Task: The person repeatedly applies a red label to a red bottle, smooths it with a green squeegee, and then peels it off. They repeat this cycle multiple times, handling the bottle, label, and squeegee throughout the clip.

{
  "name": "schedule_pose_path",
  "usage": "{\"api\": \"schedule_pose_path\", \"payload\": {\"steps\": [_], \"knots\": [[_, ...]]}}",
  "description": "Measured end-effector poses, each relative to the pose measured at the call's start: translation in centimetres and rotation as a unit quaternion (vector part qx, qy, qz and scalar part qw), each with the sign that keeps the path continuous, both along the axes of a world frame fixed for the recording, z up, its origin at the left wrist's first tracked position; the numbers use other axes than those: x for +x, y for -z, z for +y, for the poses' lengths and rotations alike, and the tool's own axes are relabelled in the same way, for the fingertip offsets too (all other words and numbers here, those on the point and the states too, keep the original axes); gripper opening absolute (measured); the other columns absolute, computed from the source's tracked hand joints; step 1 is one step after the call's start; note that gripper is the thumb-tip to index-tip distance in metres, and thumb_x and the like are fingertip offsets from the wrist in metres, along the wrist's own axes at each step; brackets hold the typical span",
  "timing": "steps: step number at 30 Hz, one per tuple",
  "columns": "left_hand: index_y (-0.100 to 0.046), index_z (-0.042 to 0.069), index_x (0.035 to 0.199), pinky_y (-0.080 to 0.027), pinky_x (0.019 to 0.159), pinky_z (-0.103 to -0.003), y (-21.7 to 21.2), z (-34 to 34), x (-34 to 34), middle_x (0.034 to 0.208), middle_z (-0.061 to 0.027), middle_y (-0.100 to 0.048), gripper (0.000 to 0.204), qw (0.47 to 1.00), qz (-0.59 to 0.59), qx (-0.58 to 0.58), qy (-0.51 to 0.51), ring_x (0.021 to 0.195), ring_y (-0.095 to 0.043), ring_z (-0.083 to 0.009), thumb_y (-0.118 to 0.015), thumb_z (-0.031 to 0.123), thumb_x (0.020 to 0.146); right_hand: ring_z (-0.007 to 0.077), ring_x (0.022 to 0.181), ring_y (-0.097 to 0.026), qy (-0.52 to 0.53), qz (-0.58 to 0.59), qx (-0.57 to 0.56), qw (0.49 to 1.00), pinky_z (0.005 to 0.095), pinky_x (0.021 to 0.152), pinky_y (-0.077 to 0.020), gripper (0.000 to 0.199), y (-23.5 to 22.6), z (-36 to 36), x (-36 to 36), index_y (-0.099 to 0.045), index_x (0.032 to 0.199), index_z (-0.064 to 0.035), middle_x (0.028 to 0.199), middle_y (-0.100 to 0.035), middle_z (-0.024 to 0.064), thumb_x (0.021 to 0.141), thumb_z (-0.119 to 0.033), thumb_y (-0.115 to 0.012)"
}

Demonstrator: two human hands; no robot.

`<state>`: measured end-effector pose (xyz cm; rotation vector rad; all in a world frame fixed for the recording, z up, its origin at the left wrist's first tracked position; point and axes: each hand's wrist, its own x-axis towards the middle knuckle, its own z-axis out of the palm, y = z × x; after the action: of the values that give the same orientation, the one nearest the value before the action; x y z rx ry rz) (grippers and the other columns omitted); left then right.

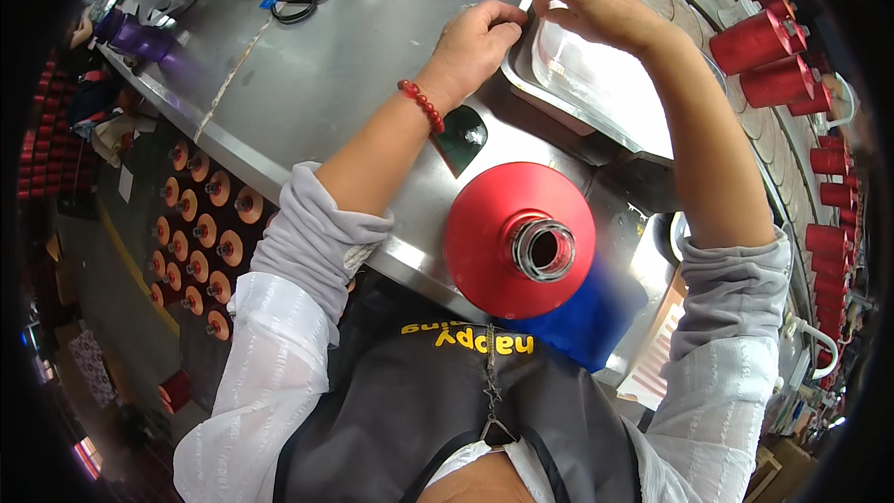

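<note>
At the far corner of a metal tray (529, 90), both my hands work close together. My left hand (475, 45), with a red bead bracelet above its wrist, has thumb and forefinger pressed together at the tray's left rim. Bent over the same corner, my right hand (596, 5) has its fingers curled in a pinch. Whatever lies between either hand's fingertips is too small to make out. Bright white, sheet-like material (605, 74) lies in the tray. Nearer me, a red bottle (480, 242) with a clear open threaded neck stands upright at the table's front edge.
Black-handled scissors (300, 2) and a purple bottle (140, 37) are at the far left of the metal table (345, 65). A dark green plate (461, 138) lies beside the tray. Red bottles (754, 42) line the curved conveyor at right. Several orange-topped bottles (207, 228) stand below left.
</note>
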<state>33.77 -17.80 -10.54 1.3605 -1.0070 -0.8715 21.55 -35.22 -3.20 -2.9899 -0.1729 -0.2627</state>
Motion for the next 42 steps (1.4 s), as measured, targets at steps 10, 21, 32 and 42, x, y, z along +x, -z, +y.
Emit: {"api": "schedule_pose_path", "payload": {"steps": [10,21,32,42], "knots": [[-0.074,0.012,0.110,-0.025,0.112,-0.048,-1.8,-2.7,-0.9,0.132,-0.0215,-0.051,0.048,0.965,-0.249,0.082,-0.007,0.124,-0.036,-0.0397,-0.069,0.052,0.082,0.0279,0.105,-0.061,0.053,-0.073,0.055,0.994,0.0379,0.089,-0.0500,0.012,-0.9,-0.7,-2.3,-0.066,0.095,-0.0040,0.105,-0.060,0.0089,0.084,-0.001,-0.069],[-0.072,-0.001,0.104,-0.046,0.082,-0.027,1.3,-3.1,-0.4,0.090,-0.0033,-0.068,0.028,0.994,-0.107,0.007,-0.020,0.087,-0.058,-0.0093,-0.063,0.022,0.090,0.0297,0.092,-0.065,0.121,0.020,0.122,0.985,0.0393,0.082,-0.0495,0.025,-0.8,-0.2,-1.8,-0.070,0.097,0.0001,0.101,-0.066,0.0150,0.091,-0.023,-0.066],[-0.070,0.011,0.100,-0.031,0.106,-0.057,-0.7,-1.5,-0.6,0.120,-0.0173,-0.057,0.039,0.951,-0.293,0.072,-0.067,0.121,-0.041,-0.0436,-0.064,0.048,0.089,0.0085,0.064,-0.039,0.461,-0.107,0.349,0.809,0.0265,0.055,-0.0312,0.018,-4.1,-2.4,-16.4,-0.066,0.092,-0.0021,0.072,-0.047,-0.0020,0.090,-0.018,-0.058],[-0.065,0.002,0.121,-0.037,0.104,-0.036,-8.4,6.7,-2.5,0.112,-0.0106,-0.066,0.042,0.982,-0.124,-0.138,-0.036,0.109,-0.054,-0.0202,-0.061,0.037,0.098,0.0455,0.089,-0.067,0.539,0.106,-0.049,0.834,0.0484,0.091,-0.0517,0.080,-2.1,0.6,-16.7,-0.072,0.092,0.0106,0.094,-0.067,0.0346,0.090,-0.067,-0.055]]}}
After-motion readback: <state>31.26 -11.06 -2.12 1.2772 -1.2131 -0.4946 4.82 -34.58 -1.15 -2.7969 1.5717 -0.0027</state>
